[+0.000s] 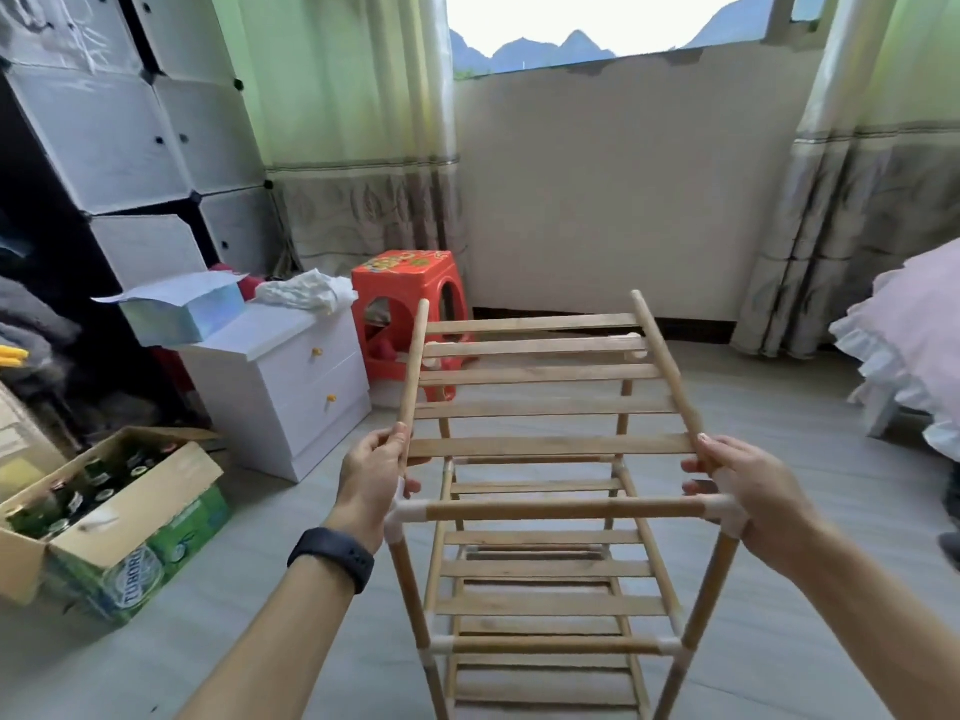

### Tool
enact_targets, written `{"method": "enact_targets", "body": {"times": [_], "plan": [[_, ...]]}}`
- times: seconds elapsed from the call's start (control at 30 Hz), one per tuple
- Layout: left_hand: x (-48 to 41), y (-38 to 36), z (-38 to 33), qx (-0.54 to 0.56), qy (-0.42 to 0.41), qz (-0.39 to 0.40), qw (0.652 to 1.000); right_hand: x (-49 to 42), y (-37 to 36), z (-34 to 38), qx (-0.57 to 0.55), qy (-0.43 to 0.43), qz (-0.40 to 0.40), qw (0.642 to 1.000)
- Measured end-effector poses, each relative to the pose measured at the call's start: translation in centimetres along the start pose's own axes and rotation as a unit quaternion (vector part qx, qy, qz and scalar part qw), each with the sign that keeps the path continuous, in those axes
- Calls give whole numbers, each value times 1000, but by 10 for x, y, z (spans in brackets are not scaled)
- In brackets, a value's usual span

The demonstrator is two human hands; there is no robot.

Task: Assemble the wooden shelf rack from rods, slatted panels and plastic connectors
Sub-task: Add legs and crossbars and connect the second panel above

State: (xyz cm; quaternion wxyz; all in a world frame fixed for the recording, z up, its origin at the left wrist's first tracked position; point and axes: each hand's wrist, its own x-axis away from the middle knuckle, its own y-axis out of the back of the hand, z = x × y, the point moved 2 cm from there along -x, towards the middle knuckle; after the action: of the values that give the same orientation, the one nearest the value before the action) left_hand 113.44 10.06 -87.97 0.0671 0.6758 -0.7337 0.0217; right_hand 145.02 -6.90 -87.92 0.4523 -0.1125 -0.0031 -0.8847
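Left hand [371, 478] has thumb and fingers curled round the left round wooden side rod [413, 371] of the pale wooden slatted panel [545, 407], near the rod's lower end. Right hand [748, 491] grips the right side rod [667, 366] the same way, fingers closed on it.

The panel is tilted, far end raised, near end just above the top of the part-built wooden rack frame [566, 509], which stands on the grey floor [260, 641] with slatted shelves already in below. The near rod ends are close to the left white plastic corner connector [402, 514] and the right white connector [730, 511]. The hands hide whether the ends are seated.

Risks, as I judge them:
- Rod ends miss the sockets or enter skewed.
- 1 side seats first and the panel twists.
- Hard pushing pops lower joints or tips the light frame.
- The unsupported far end drops.
- Fingers get nipped at a joint.
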Motion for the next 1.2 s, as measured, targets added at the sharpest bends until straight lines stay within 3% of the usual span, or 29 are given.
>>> {"method": "enact_targets", "body": {"times": [0.23,0.43,0.7,1.2], "plan": [[-4,-24,3,-38,-9,2,999,3,20,-1,-56,25,-15,998],[3,-85,1,-36,-6,68,997,15,73,3,-64,35,-80,994],[18,-163,-3,-58,-7,129,990,34,145,-3,26,10,-165,986],[33,-163,5,-45,32,139,989,45,147,-2,-34,32,-214,976]]}}
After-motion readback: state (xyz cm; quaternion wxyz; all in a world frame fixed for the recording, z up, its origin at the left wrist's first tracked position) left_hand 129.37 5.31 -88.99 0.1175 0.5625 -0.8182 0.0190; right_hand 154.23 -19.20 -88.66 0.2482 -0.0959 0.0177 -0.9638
